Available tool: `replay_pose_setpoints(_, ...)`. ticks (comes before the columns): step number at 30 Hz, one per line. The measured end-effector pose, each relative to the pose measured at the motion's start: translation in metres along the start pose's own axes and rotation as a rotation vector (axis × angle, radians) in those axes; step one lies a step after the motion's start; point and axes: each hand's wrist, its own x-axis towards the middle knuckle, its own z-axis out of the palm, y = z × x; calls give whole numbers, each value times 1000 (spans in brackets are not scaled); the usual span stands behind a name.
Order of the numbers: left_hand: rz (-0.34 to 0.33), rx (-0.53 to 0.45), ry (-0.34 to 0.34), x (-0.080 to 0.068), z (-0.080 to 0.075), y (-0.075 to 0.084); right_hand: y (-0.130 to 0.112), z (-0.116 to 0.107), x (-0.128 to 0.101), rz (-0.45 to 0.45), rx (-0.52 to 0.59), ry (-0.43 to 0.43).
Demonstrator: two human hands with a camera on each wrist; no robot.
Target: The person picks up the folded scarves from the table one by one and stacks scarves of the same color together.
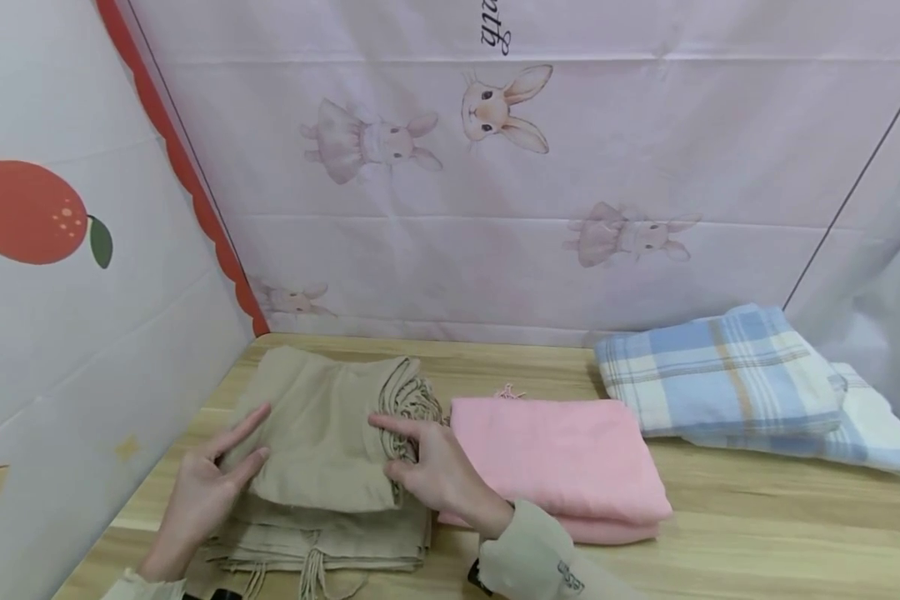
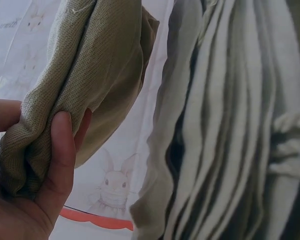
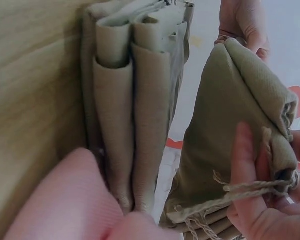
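A folded khaki fringed scarf [image 1: 322, 433] is held between both hands, just above another folded khaki scarf [image 1: 345, 537]. My left hand [image 1: 204, 492] grips its left edge; the left wrist view shows thumb and fingers pinching the thick fold [image 2: 97, 60]. At the opposite end, my right hand [image 1: 442, 471] grips the edge where rolled layers and twisted fringe show. In the right wrist view, its fingers [image 3: 243, 155] curl round that fringed end. A gap separates the held scarf from the lower one [image 3: 115, 95] there. Fringe from the lower scarf hangs toward the front.
Right of the khaki scarves lies a folded pink scarf [image 1: 555, 450], close to my right forearm. Two folded blue-and-white plaid cloths [image 1: 675, 383] overlap at the far right of the wooden table [image 1: 757, 517]. Printed fabric walls [image 1: 450, 275] stand behind and at the sides.
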Motion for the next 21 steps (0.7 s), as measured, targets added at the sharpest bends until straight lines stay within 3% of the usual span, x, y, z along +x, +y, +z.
replay_pose_setpoints(11, 28, -1, 2, -6, 4, -3, 2, 1, -5, -39, -26, 0)
replay_pose_setpoints(21, -65, 38, -34, -14, 4, 4, 4, 1, -10, -36, -53, -5)
